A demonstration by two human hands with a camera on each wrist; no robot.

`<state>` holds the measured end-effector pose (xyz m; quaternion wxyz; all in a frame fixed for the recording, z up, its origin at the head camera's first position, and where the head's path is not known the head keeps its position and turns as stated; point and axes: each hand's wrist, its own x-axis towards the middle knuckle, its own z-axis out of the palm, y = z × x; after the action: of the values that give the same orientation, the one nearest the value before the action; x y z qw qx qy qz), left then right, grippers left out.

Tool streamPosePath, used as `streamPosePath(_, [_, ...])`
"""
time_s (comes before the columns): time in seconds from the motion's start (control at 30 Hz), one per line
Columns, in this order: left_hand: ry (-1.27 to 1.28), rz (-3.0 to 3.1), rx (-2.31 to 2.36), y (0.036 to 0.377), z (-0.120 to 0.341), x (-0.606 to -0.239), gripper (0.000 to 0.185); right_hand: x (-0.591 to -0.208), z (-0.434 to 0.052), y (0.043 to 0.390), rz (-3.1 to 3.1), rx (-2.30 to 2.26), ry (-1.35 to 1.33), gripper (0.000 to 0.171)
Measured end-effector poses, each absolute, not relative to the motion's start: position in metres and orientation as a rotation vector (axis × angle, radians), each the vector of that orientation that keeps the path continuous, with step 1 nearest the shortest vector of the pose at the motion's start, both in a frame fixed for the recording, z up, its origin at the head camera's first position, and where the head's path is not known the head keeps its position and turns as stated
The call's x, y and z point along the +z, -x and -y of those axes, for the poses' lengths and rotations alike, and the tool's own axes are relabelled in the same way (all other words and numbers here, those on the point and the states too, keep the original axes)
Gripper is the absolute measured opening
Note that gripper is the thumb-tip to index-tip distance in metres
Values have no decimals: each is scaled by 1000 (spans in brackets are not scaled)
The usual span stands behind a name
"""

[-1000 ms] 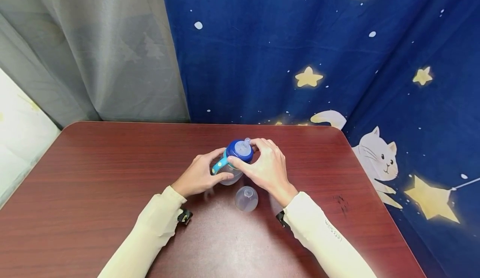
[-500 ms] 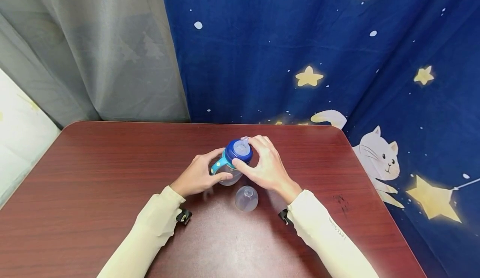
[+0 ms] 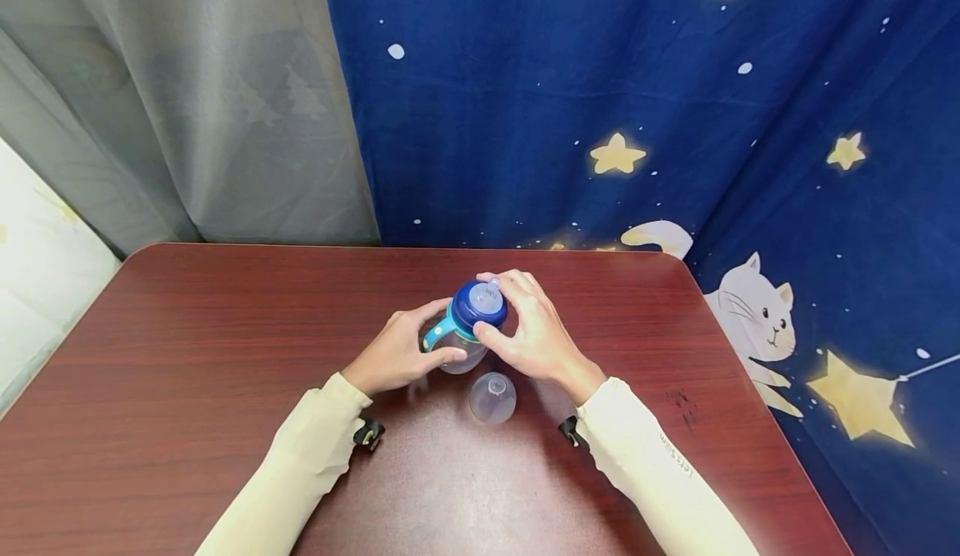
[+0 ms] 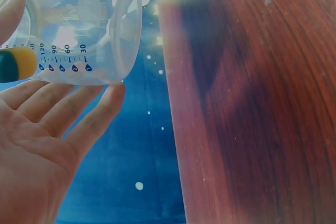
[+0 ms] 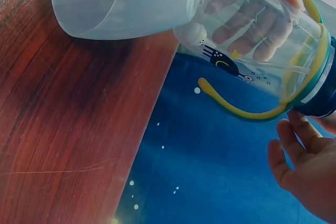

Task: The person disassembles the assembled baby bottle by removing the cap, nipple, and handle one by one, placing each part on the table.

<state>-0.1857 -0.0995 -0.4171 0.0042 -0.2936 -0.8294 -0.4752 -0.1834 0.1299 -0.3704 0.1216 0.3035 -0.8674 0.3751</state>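
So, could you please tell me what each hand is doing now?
Left hand: holds the baby bottle.
Right hand: grips its blue collar.

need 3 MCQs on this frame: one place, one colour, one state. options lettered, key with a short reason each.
1. Where does the clear plastic dome cap lie?
A. On the bottle
B. On the red-brown wooden table, nearer the person than the bottle
C. In the left hand

2. What colour is the screw collar on the clear baby bottle?
A. Dark blue
B. Red
C. White

3. What is the right hand doing?
A. Lying flat on the table
B. Holding the cap
C. Gripping the collar

Key: 1 B, the head view shows it on the table between the wrists. 2 A, the ring below the teat is dark blue. 3 C, its fingers curl round the collar while the left hand holds the bottle body.
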Motion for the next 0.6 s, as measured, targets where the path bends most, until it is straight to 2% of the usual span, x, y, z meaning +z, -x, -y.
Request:
streamPosePath(0.27, [920, 2601, -1480, 186, 99, -418, 69, -371, -132, 183, 2549, 1102, -889, 60])
streamPosePath(0.47, [921, 2587, -1469, 186, 99, -418, 68, -371, -128, 180, 2559, 998, -666, 73])
streamPosePath(0.6, [914, 2580, -1459, 187, 99, -419, 68, -370, -124, 178, 2530, 949, -519, 74])
